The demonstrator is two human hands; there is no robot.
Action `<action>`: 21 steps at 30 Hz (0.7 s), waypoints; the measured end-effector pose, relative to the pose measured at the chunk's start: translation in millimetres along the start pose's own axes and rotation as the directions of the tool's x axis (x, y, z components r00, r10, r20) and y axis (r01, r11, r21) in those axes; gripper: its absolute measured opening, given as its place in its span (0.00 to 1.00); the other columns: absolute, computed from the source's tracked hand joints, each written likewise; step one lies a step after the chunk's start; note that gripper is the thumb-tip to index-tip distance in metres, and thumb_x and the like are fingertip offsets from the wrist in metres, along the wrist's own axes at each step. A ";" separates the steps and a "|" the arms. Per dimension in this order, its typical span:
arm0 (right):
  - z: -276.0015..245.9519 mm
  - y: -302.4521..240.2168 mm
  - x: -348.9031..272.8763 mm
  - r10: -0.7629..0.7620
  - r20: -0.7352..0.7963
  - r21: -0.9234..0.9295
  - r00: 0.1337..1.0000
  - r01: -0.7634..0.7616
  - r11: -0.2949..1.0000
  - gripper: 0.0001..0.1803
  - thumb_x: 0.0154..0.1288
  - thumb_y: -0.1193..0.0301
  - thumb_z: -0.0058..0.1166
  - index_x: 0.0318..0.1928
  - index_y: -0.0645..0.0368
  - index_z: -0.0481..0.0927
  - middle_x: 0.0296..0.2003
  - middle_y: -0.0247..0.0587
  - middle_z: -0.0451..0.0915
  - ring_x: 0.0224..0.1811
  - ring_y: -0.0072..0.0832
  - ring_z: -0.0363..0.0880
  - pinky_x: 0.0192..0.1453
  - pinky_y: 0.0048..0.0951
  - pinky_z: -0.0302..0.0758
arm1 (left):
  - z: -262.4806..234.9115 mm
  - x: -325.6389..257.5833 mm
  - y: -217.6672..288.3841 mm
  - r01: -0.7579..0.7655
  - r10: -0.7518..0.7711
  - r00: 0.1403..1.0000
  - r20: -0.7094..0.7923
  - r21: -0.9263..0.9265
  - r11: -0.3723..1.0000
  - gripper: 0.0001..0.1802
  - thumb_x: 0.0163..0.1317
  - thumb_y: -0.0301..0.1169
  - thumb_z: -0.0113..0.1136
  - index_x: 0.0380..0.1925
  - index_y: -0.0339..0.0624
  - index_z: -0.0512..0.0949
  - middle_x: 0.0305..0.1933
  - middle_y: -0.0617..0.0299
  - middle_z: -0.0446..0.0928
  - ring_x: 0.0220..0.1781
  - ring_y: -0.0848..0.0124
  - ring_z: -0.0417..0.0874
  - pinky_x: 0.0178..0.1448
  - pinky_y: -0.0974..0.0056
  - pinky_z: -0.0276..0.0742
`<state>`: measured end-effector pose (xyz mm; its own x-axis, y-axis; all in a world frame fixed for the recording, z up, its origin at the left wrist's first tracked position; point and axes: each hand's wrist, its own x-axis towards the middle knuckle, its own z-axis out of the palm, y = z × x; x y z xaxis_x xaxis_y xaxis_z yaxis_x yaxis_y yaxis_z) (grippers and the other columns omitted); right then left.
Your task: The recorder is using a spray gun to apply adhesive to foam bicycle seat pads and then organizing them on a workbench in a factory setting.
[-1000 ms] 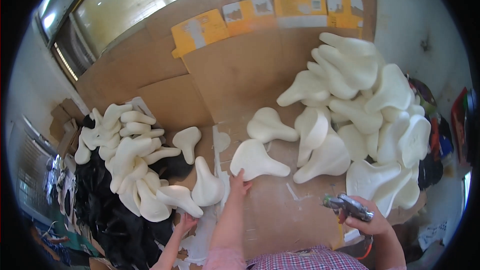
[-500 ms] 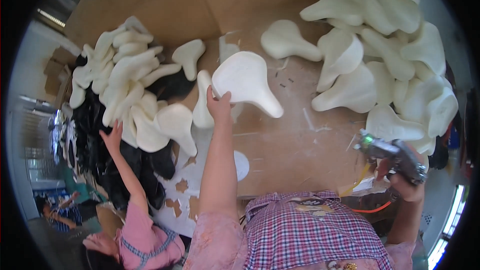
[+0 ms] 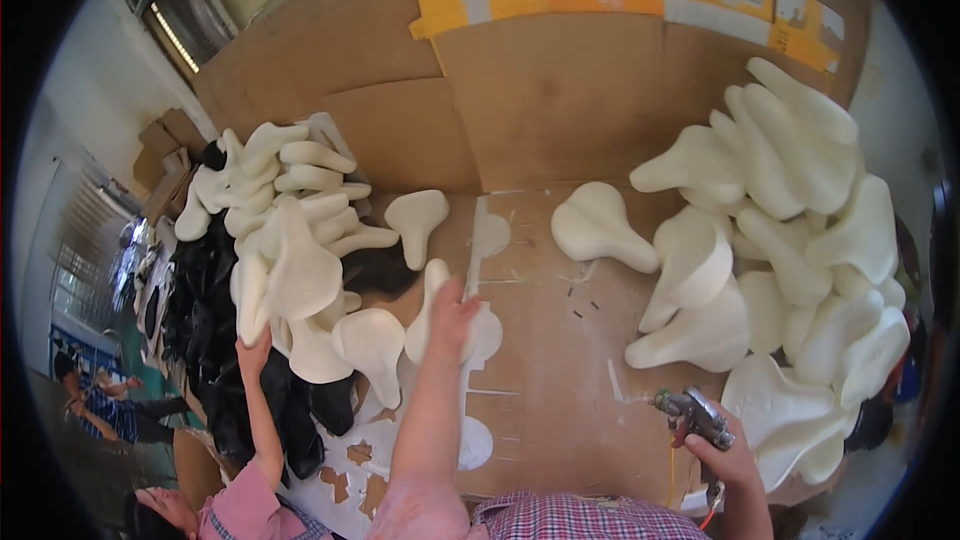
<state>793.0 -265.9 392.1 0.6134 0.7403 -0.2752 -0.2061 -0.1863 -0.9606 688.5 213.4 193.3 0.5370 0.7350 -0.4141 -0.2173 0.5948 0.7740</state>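
Observation:
My left hand (image 3: 455, 320) reaches over the middle of the cardboard-covered table, fingers apart and holding nothing. Partly behind it, a cream foam bicycle saddle pad (image 3: 427, 305) stands on its side; whether the hand touches it I cannot tell. My right hand (image 3: 730, 452) is wrapped round a metal spray gun (image 3: 700, 420), its nozzle pointing left over the table. Right of the gun rises a heap of cream saddle pads (image 3: 775, 400). Another pad (image 3: 600, 227) lies apart on the table, left of that heap.
At the left, cream pads (image 3: 300, 265) are piled beside black covers (image 3: 200, 290). A co-worker's hand (image 3: 254, 350) is on one pad there. Behind the table stands a cardboard wall (image 3: 560, 100) with yellow pieces along its top. An orange-red hose (image 3: 711, 517) hangs under the gun.
The pad in my left hand is gone from it, and the fingers have opened. The spray gun has come leftward over the table. The view has tilted up; the co-worker's hand now grasps a pad.

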 end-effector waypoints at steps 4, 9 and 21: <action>-20.3 17.2 14.1 0.041 -0.122 -0.011 0.992 -0.042 0.999 0.32 0.55 0.68 0.64 0.59 0.65 0.69 0.36 0.40 0.80 0.38 0.27 0.80 0.46 0.30 0.78 | 154.5 52.5 -84.1 0.236 -0.267 0.962 0.050 0.335 0.912 0.26 0.60 0.44 0.62 0.56 0.50 0.69 0.53 0.62 0.70 0.41 0.61 0.76 0.45 0.56 0.80; -25.9 25.7 52.4 0.155 -0.119 0.041 0.981 -0.151 0.988 0.34 0.53 0.65 0.65 0.59 0.65 0.69 0.35 0.41 0.80 0.38 0.27 0.80 0.45 0.31 0.79 | 236.9 91.7 -103.3 0.209 -0.280 0.959 0.047 0.549 0.809 0.28 0.57 0.48 0.64 0.54 0.46 0.72 0.50 0.61 0.76 0.38 0.64 0.79 0.38 0.60 0.77; -12.8 16.4 51.1 0.136 -0.028 0.017 0.990 -0.135 0.991 0.34 0.52 0.67 0.64 0.58 0.66 0.69 0.34 0.41 0.79 0.36 0.27 0.80 0.44 0.30 0.78 | 221.6 -5.5 -17.3 -0.466 0.529 0.833 0.161 0.721 0.513 0.38 0.38 0.35 0.74 0.51 0.34 0.69 0.51 0.46 0.70 0.52 0.54 0.73 0.53 0.54 0.72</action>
<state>830.8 -239.4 361.8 0.6006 0.6900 -0.4039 -0.3003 -0.2735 -0.9138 869.9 126.9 288.4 0.4635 0.8746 0.1422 0.2260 -0.2718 0.9354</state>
